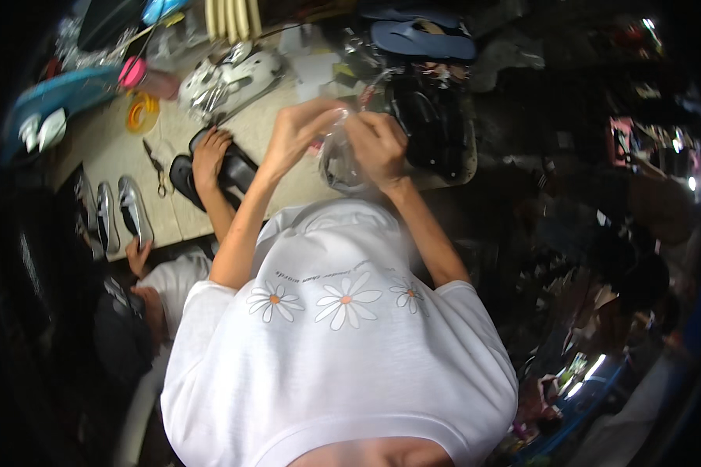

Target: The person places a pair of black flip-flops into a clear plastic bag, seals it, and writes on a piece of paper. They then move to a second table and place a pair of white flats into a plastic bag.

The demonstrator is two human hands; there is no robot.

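Both hands are drawn in close together above the near side of the worktop [292, 187], thumbs and fingers pinched narrow on a clear plastic bag [340, 166]. The left hand [302, 127] reaches across from its side, its fingertips meeting the film at the upper part of the bag; the right hand [378, 144] is curled just beside it, knuckles up, gripping the same part. The bag hangs below the fingers, in front of the white shirt [327, 373] with its row of daisies. Blur and glare hide whether anything is inside.

Just right of the bag, black footwear [424, 128] lies in a shallow tray [470, 148], and beyond it sits a blue flip-flop [423, 40]. On the left, a co-worker's upper hand [209, 159] rests on a pair of black sandals [241, 170], while the co-worker's lower hand [139, 257] touches the near end of a silver flat shoe [135, 210]; other flat shoes [107, 216] stand beside that one. Scissors [157, 167] lie between these shoes and the sandals. Farther back are a yellow roll [142, 114], a pink-lidded jar [152, 81], a whitish heap [230, 84] and a blue basin [70, 95].
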